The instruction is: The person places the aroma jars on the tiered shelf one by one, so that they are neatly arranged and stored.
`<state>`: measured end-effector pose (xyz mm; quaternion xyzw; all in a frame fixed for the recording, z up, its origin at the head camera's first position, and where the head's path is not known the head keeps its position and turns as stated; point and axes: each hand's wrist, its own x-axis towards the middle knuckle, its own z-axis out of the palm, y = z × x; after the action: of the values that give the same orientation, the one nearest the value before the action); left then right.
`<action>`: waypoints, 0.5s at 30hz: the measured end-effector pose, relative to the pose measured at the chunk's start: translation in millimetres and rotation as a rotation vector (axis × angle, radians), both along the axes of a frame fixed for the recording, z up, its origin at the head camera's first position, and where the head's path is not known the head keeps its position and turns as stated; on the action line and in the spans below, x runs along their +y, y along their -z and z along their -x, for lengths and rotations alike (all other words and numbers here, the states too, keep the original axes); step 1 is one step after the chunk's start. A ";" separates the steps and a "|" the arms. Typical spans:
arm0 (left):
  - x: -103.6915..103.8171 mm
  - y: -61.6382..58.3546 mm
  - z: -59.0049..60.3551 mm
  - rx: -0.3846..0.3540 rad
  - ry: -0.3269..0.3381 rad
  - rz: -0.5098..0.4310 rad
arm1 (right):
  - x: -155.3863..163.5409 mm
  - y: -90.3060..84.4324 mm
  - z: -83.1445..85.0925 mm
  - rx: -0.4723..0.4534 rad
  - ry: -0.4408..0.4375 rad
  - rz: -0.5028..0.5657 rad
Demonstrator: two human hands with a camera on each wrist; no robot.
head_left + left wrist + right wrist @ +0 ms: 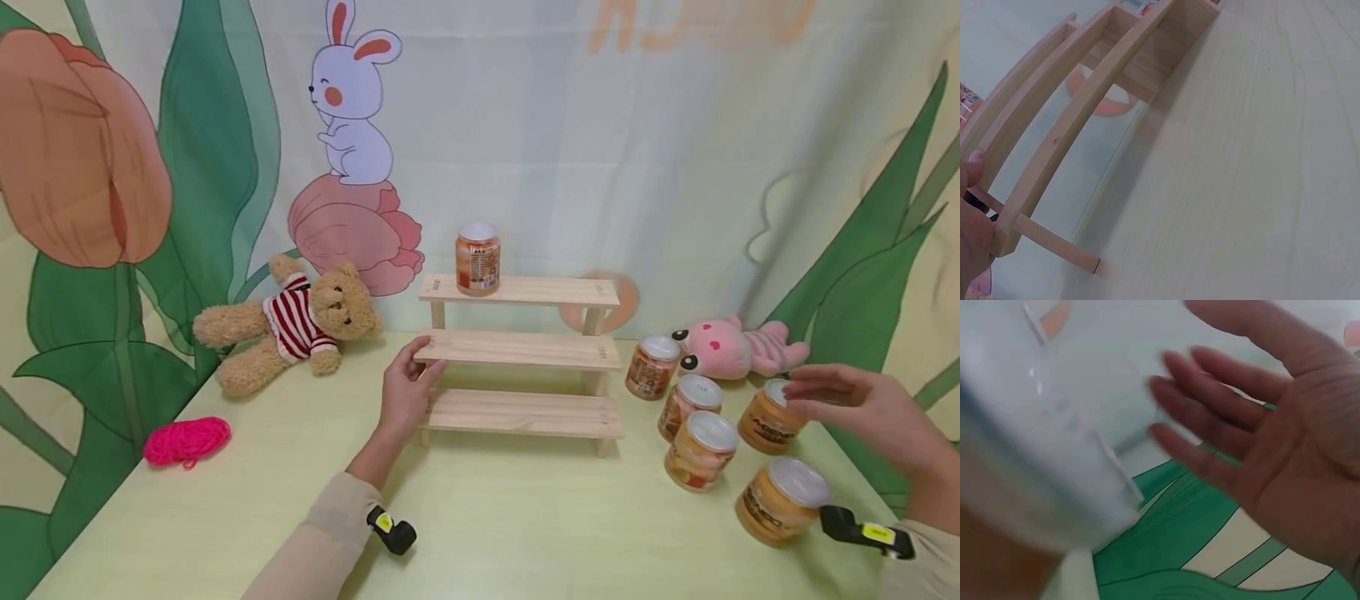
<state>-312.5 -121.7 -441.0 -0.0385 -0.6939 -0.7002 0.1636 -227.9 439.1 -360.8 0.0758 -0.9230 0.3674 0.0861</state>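
A three-tier wooden shelf (517, 348) stands mid-table. My left hand (408, 385) grips the left end of its middle board, thumb in front; the left wrist view shows the thumb and part of that hand (974, 231) against the wood. One canned-fruit jar (477, 260) with a pale lid sits on the top board, towards the left. My right hand (862, 408), fingers extended and holding nothing, is by the orange jar (772, 417) at the right. In the right wrist view the palm and spread fingers (1210, 412) are apart from a large blurred jar (1041, 444).
Several more jars, among them a front one (783, 502) and a rear one (652, 367), stand right of the shelf. Behind them lies a pink plush toy (738, 347). A teddy bear (292, 321) and pink yarn (187, 441) are on the left. A printed curtain (675, 150) hangs behind.
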 end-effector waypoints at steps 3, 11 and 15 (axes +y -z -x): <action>-0.2 1.5 0.7 0.000 0.009 0.003 | 9.6 11.4 3.9 0.098 0.176 0.045; -1.0 -2.9 -3.2 0.009 0.005 0.024 | 35.9 36.8 9.5 0.060 0.192 0.016; 1.3 -18.3 -15.6 -0.006 0.012 0.034 | 44.5 45.8 18.5 -0.007 0.133 0.004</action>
<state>-297.0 -120.4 -422.7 -0.0435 -0.7057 -0.6896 0.1566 -246.3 483.7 -406.6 0.0126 -0.9256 0.3629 0.1071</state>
